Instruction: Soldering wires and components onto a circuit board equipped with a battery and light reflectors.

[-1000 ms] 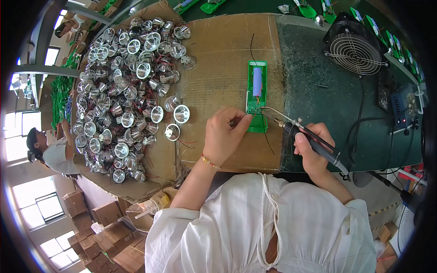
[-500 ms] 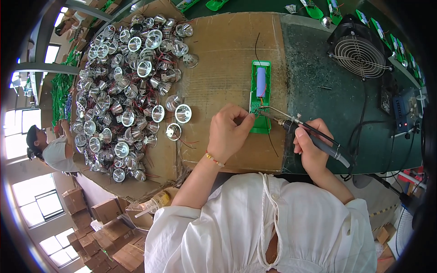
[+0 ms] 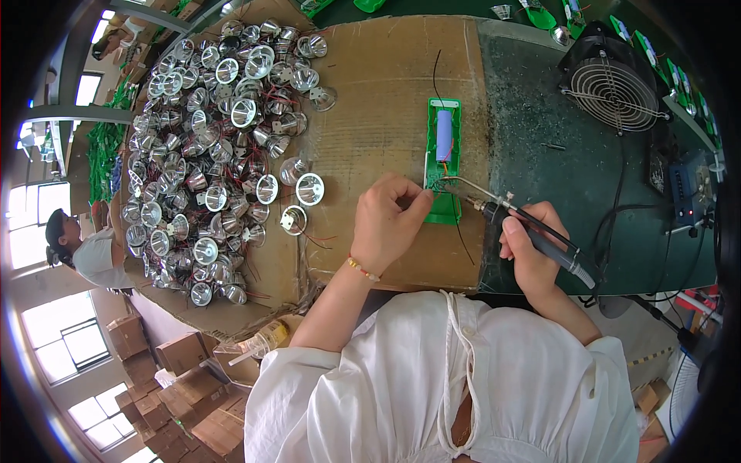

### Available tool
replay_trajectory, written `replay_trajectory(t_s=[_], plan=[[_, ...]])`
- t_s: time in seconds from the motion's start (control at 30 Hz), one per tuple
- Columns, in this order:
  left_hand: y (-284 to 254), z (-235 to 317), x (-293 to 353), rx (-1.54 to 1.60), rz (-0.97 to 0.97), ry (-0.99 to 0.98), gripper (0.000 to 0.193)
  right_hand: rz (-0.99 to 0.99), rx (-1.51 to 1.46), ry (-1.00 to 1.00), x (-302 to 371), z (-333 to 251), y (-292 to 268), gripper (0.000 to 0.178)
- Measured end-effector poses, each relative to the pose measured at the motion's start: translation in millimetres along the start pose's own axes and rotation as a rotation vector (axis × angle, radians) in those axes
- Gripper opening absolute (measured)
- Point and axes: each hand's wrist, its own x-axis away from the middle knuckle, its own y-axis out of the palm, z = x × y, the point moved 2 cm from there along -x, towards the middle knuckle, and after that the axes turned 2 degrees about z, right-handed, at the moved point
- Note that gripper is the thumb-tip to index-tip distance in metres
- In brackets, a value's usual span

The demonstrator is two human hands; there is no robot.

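While the iron's tip sits at the joint: both hands are closed on their work, one on each side of the green part.

Right hand (image 3: 532,247): wrapped around the dark handle of a soldering iron (image 3: 532,231) with a long bent metal tip, whose point now rests at the wires in the middle of the green part.

Left hand (image 3: 394,220): fingers pinched together at the near left edge of the green part, apparently steadying a wire or the housing; what exactly sits between the fingertips I cannot tell.

Change: compared with a second ago, the tip has swung in from off to the right and come down onto the wire joint, and the left hand has closed in tighter beside it. I judge the soldering of this joint is under way.

Green part: a green rectangular plastic housing (image 3: 444,166) lying flat on the brown cardboard sheet (image 3: 378,92), just beyond both hands, with a blue cylindrical battery cell (image 3: 444,135) seated lengthwise in it and thin black wires trailing out at both ends.

Further out: a big heap of shiny silver cone-shaped reflectors with wires (image 3: 201,154) covers the left of the cardboard; a round black wire-grilled fan (image 3: 614,92) stands on the dark bench to the right.
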Motion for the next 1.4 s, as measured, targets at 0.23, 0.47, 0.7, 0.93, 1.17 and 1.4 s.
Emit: replay_trajectory(t_s=[0.23, 0.47, 0.7, 0.93, 1.17, 1.4], plan=[[1.3, -2.1, -1.2, 0.005, 0.006, -0.045, 0.018, 0.02, -0.047, 0.02, -0.7, 2.6, -1.0, 0.015], [-0.3, 3.0, -3.3, 0.008, 0.01, -0.05, 0.019, 0.037, -0.035, -0.167, -4.5, -1.4, -13.9, 0.013], [-8.6, 14.1, -4.8, -0.015, -0.023, -0.086, 0.021, 0.178, 0.002, -0.113, -27.0, 5.6, -48.2, 0.013], [18.0, 29.5, -119.9, -0.318, -0.224, 0.062, 0.022, 0.244, 0.004, -0.038, -42.9, 14.0, -56.9, 0.013], [-3.7, 55.9, -324.4, -0.576, 0.617, 0.426, 0.037, 0.175, 0.071, -0.059, -44.4, 14.8, -53.9, 0.013], [-23.8, 49.3, -296.0, -0.788, 0.033, 0.217, 0.054, 0.186, 0.062, -0.045, -45.2, 13.3, -53.0, 0.013]])
